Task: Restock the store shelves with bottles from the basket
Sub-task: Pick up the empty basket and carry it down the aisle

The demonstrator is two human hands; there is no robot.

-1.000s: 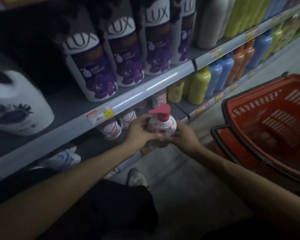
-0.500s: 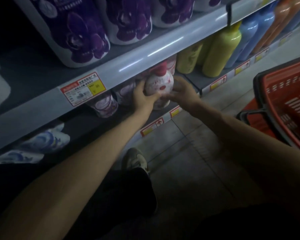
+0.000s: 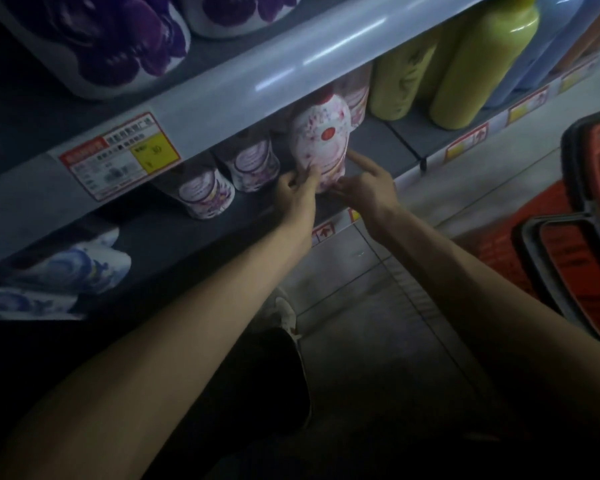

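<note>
A white pump bottle (image 3: 321, 140) with pink flower print and a red round label stands on the bottom shelf (image 3: 174, 237), its top hidden under the shelf rail above. My left hand (image 3: 297, 188) holds its lower left side with curled fingers. My right hand (image 3: 364, 183) touches its lower right side, index finger stretched along the base. The red basket (image 3: 589, 216) sits on the floor at the right edge.
Similar purple-print bottles (image 3: 205, 194) stand left of the held one. Yellow-green bottles (image 3: 478, 64) fill the shelf section to the right. Large purple-flower bottles (image 3: 118, 43) sit on the shelf above, behind a grey rail with a price tag (image 3: 120, 154). My shoe (image 3: 284, 317) rests on the floor below.
The bottle has gone further back onto the bottom shelf, under the rail. Both hands slid down to its base, and the right hand's fingers have loosened.
</note>
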